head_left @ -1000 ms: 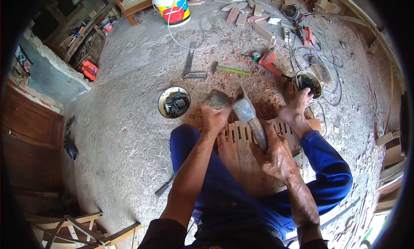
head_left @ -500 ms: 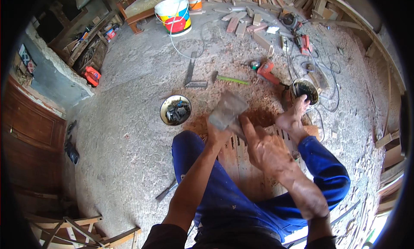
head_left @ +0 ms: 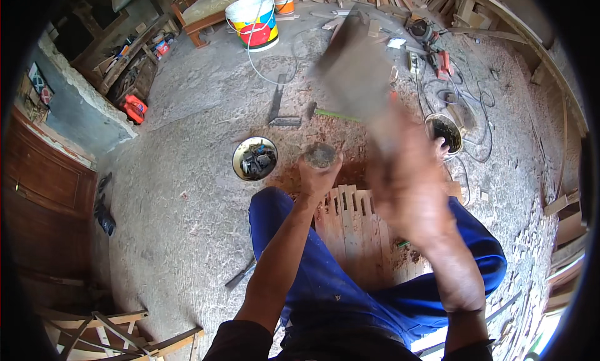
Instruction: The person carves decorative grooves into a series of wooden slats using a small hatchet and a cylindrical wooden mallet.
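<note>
My left hand is closed around an upright chisel; only the worn, round grey end of its handle shows, and the blade is hidden below. Raised and smeared by motion, my right hand grips the handle of a wooden mallet, its blocky head up and away from the chisel. Between my legs lie several wooden slats side by side, with dark slots cut near their far ends and wood chips on them. The chisel stands at the far end of these slats.
Left of my left hand sits a bowl of dark scraps. Beyond are a metal square, a green-handled hammer and a colourful bucket. A dark pot, cables and a red power tool lie to the right.
The mallet has swung up and away from the chisel in my right hand. My left hand still holds the chisel, whose handle end now shows.
</note>
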{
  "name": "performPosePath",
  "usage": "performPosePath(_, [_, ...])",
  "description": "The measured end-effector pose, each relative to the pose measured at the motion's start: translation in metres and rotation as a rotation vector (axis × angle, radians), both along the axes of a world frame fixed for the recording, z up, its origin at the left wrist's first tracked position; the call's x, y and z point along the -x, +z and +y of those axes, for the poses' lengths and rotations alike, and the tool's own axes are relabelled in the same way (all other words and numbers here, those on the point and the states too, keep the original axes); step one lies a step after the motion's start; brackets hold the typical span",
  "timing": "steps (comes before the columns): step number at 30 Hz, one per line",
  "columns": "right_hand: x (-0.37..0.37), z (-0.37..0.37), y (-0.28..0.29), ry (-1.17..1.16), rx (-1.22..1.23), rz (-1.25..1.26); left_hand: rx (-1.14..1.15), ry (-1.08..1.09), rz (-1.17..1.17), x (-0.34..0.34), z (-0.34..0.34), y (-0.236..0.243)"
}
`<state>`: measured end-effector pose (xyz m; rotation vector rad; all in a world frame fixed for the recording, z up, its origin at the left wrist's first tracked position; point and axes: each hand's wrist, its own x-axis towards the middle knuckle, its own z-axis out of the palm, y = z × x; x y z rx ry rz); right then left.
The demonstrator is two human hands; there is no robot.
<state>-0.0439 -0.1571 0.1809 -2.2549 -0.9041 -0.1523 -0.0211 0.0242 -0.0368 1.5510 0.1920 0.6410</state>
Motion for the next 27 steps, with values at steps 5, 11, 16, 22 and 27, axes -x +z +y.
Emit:
performPosePath(5, [0.005, -0.019, -0.059, 0.153, 0.412, 0.035, 0.147, -0.055, -0.340, 0.009, -0.017, -0.011])
performPosePath(11, [0.001, -0.017, 0.025, 0.196, -0.233, 0.165, -0.159, -0.010, -0.087, -0.024, 0.016, -0.006])
performPosePath(16, [-0.010, 0.001, 0.009, 0.101, -0.353, -0.168, -0.432, 0.067, -0.187, -0.006, 0.009, -0.020])
performPosePath(22, [0.001, -0.031, -0.081, 0.135, 0.382, 0.082, -0.115, 0.040, -0.162, 0.034, -0.038, 0.005])
performPosePath(27, [0.020, -0.023, -0.021, 0.173, 0.132, 0.045, -0.222, 0.055, -0.094, -0.002, 0.016, -0.058])
